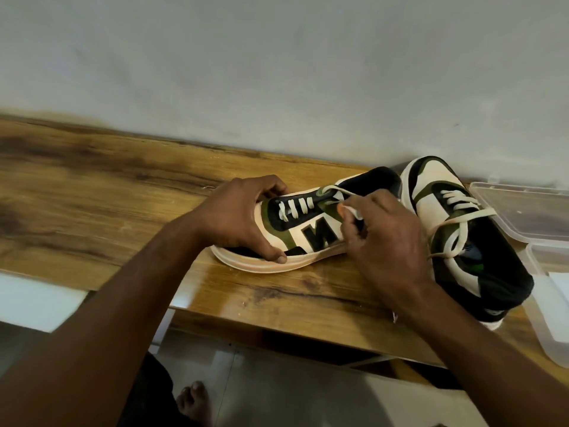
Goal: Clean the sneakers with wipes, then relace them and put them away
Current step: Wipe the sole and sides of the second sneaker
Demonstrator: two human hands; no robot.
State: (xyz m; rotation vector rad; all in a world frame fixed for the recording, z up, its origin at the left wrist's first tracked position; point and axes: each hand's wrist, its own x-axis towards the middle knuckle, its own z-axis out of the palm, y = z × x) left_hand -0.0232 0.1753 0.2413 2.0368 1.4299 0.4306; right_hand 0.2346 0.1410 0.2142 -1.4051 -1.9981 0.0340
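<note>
Nearest to me: bare foot (194, 402) on the tiled floor (308, 396) below the table edge. Both forearms reach up over the wooden table (107, 186).

Left hand (243, 215) grips the toe end of the near sneaker (308, 229): fingers curled over the top of the toe, thumb pressed on the white sole rim. That sneaker lies tipped on its side, sole edge toward me, black "N" on the side panel facing up, toe pointing left. Its lace (295, 208) is threaded through the lower eyelets; a loose loop runs up near the collar.

Right hand (388, 241) is curled and pinching a small white wipe (352, 211) against the upper by the lace area, just above the "N".

Second sneaker (455, 235) sits just right of the first, touching or nearly so, upright, toe toward the wall (277, 72), heel toward me. Its lace (455, 223) is loose, ends draped across the opening.

Far right, two clear plastic containers, partly cut off by the frame. The farther one (523, 211) is beside the second sneaker's toe; I see nothing clear inside. The nearer one (548, 309) holds something flat and white, can't tell what.
</note>
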